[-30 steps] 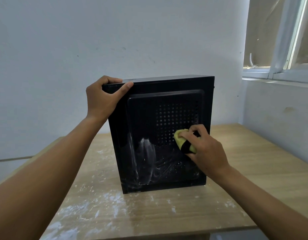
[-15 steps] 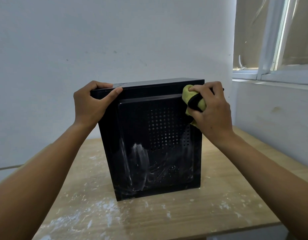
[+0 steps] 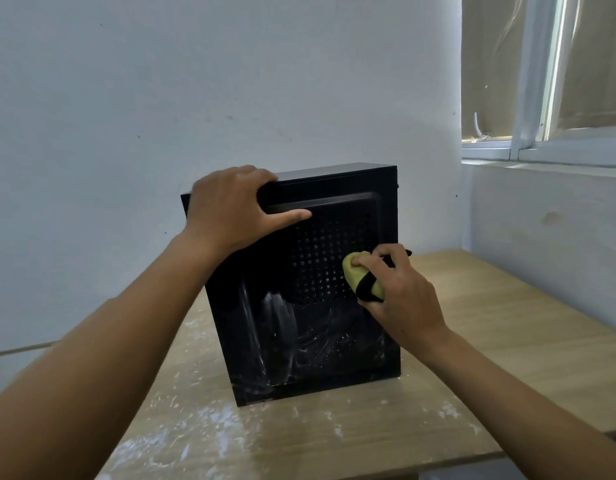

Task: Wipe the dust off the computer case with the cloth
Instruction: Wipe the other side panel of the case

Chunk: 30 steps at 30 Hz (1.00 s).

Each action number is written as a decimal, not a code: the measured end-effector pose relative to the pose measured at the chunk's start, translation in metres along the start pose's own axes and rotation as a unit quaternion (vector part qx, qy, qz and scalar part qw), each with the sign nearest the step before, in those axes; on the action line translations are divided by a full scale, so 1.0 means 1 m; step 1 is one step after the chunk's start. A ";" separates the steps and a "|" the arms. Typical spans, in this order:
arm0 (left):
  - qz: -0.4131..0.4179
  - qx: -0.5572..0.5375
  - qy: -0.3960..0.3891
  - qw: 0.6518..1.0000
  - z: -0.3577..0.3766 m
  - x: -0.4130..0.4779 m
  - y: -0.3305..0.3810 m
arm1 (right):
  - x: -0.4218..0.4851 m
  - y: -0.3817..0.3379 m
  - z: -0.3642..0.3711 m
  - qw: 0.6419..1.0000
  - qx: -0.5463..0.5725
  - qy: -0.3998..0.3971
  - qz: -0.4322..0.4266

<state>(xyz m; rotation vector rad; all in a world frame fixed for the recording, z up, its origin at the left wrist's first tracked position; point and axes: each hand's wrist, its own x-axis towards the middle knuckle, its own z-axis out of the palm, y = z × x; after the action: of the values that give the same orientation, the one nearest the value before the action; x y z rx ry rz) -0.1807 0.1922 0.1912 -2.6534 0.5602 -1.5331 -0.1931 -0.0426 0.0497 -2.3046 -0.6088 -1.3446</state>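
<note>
My left hand (image 3: 230,206) clasped the top edge of the black computer case (image 3: 355,216), upright on the worktop (image 3: 507,323) at frame centre. My right hand (image 3: 400,292) kept its grip clenched around the yellow-green cloth (image 3: 360,275), pressed on the vent holes. The upper panel looked clean. White dust streaks (image 3: 278,327) remained lower left, so I judged the task about half done.

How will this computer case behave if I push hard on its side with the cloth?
It may tip backward: the computer case stands tall on a narrow base, and the left hand grips its top edge, seemingly steadying it. It could also slide, since the table is smooth and powder-dusted. The perforated panel looks stiff, so the cloth likely won't flex it.
</note>
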 end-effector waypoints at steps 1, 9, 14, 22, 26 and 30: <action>0.005 0.000 -0.015 1.000 0.002 0.004 0.008 | 0.003 0.002 -0.004 1.000 -0.001 0.000 0.006; -0.008 0.016 -0.071 0.997 0.013 0.020 0.031 | 0.066 0.016 -0.041 0.992 0.025 0.075 0.102; 0.002 0.034 -0.021 0.999 0.022 0.017 0.024 | 0.072 0.023 -0.042 0.994 0.018 0.063 0.089; 0.001 0.032 -0.015 0.999 0.023 0.016 0.025 | 0.005 0.031 -0.015 0.997 0.003 0.016 0.069; -0.005 0.029 -0.020 0.999 0.022 0.016 0.025 | -0.032 0.034 -0.005 0.997 -0.026 -0.030 0.063; -0.003 0.027 -0.018 0.999 0.023 0.016 0.025 | -0.036 0.036 -0.005 0.995 -0.032 -0.053 0.073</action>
<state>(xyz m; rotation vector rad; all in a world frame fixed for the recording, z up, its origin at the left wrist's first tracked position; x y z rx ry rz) -0.1617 0.1604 0.1880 -2.6402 0.5015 -1.4775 -0.1933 -0.0810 0.0157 -2.4327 -0.4258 -1.1971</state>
